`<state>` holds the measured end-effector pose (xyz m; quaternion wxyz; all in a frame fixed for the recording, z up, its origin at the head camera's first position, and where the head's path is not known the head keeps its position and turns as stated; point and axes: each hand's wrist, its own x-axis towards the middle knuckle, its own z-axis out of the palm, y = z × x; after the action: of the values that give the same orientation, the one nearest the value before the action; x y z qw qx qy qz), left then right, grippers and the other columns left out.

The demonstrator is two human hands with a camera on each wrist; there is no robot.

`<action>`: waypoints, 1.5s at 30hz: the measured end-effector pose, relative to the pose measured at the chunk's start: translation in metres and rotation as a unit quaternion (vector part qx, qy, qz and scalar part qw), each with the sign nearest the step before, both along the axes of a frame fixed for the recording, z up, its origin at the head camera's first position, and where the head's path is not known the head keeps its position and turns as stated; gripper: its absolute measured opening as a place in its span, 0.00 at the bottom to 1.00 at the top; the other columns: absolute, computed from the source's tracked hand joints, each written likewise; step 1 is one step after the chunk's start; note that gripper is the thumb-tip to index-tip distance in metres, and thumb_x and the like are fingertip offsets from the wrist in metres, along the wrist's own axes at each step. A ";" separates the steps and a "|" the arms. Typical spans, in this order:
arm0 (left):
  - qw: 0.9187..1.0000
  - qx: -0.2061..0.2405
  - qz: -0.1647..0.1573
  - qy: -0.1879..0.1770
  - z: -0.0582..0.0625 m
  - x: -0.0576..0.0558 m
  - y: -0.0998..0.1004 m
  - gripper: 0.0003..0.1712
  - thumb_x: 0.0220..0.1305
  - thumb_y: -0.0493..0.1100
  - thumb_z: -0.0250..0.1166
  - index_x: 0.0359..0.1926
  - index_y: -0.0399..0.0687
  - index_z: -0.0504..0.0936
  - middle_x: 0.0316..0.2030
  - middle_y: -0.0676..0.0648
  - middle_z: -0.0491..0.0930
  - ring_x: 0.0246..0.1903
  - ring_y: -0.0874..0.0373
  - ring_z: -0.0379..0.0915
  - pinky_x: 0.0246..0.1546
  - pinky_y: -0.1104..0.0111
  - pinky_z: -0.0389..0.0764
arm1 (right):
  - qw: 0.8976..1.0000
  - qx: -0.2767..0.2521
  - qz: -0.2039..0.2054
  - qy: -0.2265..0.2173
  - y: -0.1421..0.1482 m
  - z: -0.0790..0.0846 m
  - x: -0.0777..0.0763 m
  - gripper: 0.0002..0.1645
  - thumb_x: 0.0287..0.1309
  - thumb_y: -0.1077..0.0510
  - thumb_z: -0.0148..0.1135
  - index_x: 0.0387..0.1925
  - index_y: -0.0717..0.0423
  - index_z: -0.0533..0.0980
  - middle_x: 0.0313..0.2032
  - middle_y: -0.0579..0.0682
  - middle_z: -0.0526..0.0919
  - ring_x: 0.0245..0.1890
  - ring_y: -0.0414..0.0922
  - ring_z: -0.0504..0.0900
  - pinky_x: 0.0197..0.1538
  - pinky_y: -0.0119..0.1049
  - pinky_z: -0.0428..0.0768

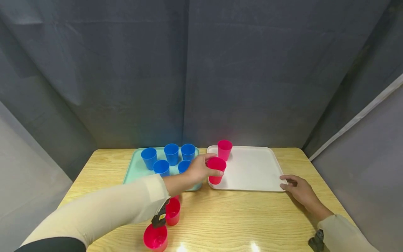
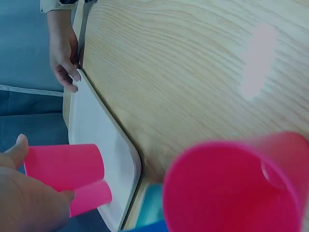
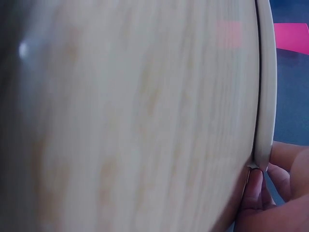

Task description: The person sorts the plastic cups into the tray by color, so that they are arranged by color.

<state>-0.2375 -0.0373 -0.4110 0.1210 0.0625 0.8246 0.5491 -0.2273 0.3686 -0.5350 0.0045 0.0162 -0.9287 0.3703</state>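
Observation:
My left hand (image 1: 198, 169) grips a pinkish-red cup (image 1: 216, 174), thumb and fingers around its sides, over the left front part of the white tray (image 1: 252, 168). In the left wrist view this cup (image 2: 65, 165) appears between thumb and fingers. Just behind it, another red cup (image 1: 225, 149) stands on the tray. At the tray's front right corner, my right hand (image 1: 299, 191) pinches the rim; the right wrist view shows its fingers and thumb (image 3: 285, 154) around that corner. Whether the held cup's base touches the tray I cannot tell.
Left of the white tray lies a mint-green tray (image 1: 132, 171) bearing several blue cups (image 1: 171, 154), partly hidden by my left arm. Red cups (image 1: 155, 238) stand on the wooden table (image 1: 239, 220) under and beside that forearm. A dark curtain (image 1: 245, 77) hangs behind the table.

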 end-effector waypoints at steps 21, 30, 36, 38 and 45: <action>0.995 -0.060 0.079 0.015 -0.029 -0.010 0.048 0.42 0.52 0.40 0.81 0.67 0.46 0.74 0.55 0.43 0.79 0.58 0.45 0.75 0.50 0.60 0.85 | 1.000 0.005 0.000 0.000 -0.002 0.000 0.000 0.28 0.70 0.49 0.66 0.62 0.62 0.77 0.63 0.70 0.76 0.57 0.61 0.77 0.51 0.44 0.78; 0.994 -0.070 0.087 0.008 -0.039 -0.020 0.056 0.42 0.51 0.39 0.82 0.67 0.46 0.74 0.55 0.43 0.79 0.58 0.45 0.75 0.51 0.59 0.85 | 1.000 0.000 0.002 0.001 0.000 -0.005 0.000 0.28 0.69 0.49 0.67 0.62 0.62 0.78 0.60 0.67 0.78 0.55 0.54 0.77 0.49 0.34 0.77; 0.994 -0.073 0.084 0.010 -0.040 -0.019 0.057 0.42 0.51 0.40 0.82 0.67 0.46 0.74 0.55 0.43 0.79 0.58 0.46 0.75 0.51 0.61 0.85 | 1.000 -0.007 0.005 -0.001 -0.001 -0.004 0.001 0.28 0.69 0.50 0.67 0.62 0.63 0.77 0.60 0.68 0.78 0.56 0.57 0.77 0.49 0.35 0.77; 0.994 -0.072 0.084 0.011 -0.040 -0.018 0.057 0.42 0.52 0.40 0.82 0.67 0.46 0.74 0.55 0.42 0.79 0.59 0.45 0.74 0.51 0.60 0.85 | 1.000 -0.009 0.006 -0.002 -0.001 -0.003 0.001 0.28 0.69 0.50 0.67 0.62 0.63 0.77 0.60 0.68 0.77 0.58 0.59 0.77 0.49 0.35 0.77; 0.994 -0.070 0.083 0.021 -0.044 -0.021 0.059 0.42 0.52 0.40 0.82 0.67 0.46 0.74 0.56 0.42 0.79 0.59 0.45 0.74 0.52 0.60 0.84 | 1.000 -0.011 0.002 -0.001 -0.002 -0.004 0.001 0.28 0.69 0.50 0.67 0.62 0.64 0.77 0.61 0.69 0.77 0.59 0.63 0.76 0.55 0.50 0.78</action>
<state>-0.2582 0.0212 -0.4548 0.0619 -0.0033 0.8656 0.4970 -0.2265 0.3666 -0.5386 0.0030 0.0175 -0.9246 0.3806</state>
